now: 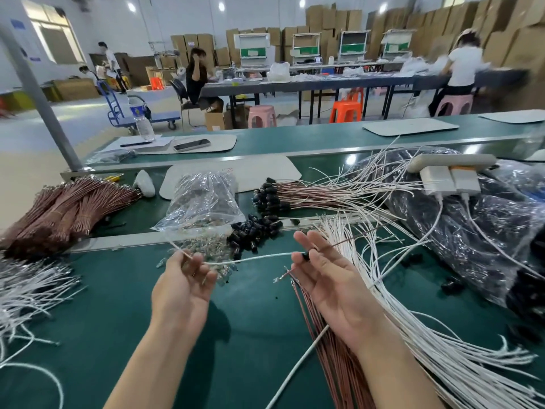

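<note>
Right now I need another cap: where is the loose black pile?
Head view, centre: the black caps lie on the green bench just beyond the held white wire, right of the clear bag.

Bright overhead ceiling lights (220,6), soft shadows, motion blur and wide-angle bending toward edges.

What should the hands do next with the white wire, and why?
Probably push the black cap along the white wire: the right hand pinches the cap at one end of it, while the left hand pinches the wire farther along, holding it level.
</note>
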`<control>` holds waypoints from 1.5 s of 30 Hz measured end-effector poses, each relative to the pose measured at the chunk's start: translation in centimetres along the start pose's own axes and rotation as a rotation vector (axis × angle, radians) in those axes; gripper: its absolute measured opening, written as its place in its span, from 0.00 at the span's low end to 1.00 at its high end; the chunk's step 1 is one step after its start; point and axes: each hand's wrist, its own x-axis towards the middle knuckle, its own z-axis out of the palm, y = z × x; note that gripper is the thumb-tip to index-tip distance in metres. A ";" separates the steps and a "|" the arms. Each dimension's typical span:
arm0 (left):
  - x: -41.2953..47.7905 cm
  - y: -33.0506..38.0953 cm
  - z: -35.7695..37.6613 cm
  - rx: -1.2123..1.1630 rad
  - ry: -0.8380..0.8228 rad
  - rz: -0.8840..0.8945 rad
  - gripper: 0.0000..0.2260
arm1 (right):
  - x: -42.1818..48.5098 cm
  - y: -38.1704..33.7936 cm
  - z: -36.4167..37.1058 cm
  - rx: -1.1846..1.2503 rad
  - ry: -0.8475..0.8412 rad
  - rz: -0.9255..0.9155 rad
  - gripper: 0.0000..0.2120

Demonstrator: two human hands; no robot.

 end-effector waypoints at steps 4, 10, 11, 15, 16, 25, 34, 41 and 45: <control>-0.5 -0.8 -0.8 -0.027 -0.120 -0.012 0.09 | 0.0 1.2 0.5 -0.076 0.033 -0.002 0.13; -3.0 -4.4 0.4 0.372 -0.426 -0.078 0.12 | -0.5 2.5 1.5 -0.227 -0.075 0.055 0.13; -3.0 -4.2 0.4 0.353 -0.399 -0.050 0.09 | -0.4 2.4 1.5 -0.222 -0.062 0.050 0.13; -1.8 -2.2 -0.4 0.155 -0.241 0.096 0.07 | 0.1 1.5 0.6 -0.053 0.099 -0.055 0.15; -1.7 -1.8 -0.7 0.136 -0.233 0.133 0.07 | 0.2 1.2 0.4 -0.017 0.133 -0.084 0.16; -2.0 -2.3 -0.5 0.097 -0.233 0.169 0.06 | 0.6 0.7 -0.1 0.084 0.219 -0.079 0.13; -2.2 -3.0 -0.5 0.141 -0.208 0.140 0.07 | 0.7 1.1 0.0 0.127 0.181 -0.078 0.13; -2.0 -2.8 -0.7 0.136 -0.168 0.103 0.08 | 0.6 1.1 0.1 0.101 0.167 -0.082 0.13; -1.9 -3.0 -0.7 0.123 -0.162 0.073 0.08 | 0.5 1.3 0.2 0.078 0.166 -0.078 0.14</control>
